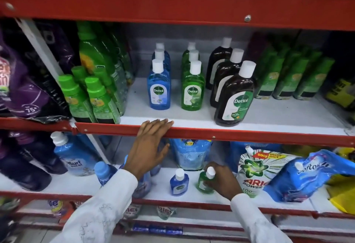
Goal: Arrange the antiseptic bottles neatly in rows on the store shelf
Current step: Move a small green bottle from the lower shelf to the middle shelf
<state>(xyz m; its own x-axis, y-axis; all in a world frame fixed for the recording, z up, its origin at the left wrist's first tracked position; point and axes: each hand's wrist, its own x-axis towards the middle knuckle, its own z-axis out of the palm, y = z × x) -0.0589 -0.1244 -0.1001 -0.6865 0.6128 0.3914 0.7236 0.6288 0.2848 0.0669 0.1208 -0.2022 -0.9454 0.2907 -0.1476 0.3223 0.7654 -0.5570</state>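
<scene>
On the middle shelf stand three rows of antiseptic bottles with white caps: a blue row, a green row and a dark brown row. My left hand rests flat and open on the shelf's red front rail, holding nothing. On the lower shelf a small blue antiseptic bottle stands alone. Just right of it, my right hand is closed around a small green antiseptic bottle, its white cap showing above my fingers.
Green-capped bottles and purple pouches crowd the middle shelf's left; green bottles fill its right. The lower shelf holds a blue Surf bottle, a blue pouch, an Ariel pouch and a blue Softouch pouch.
</scene>
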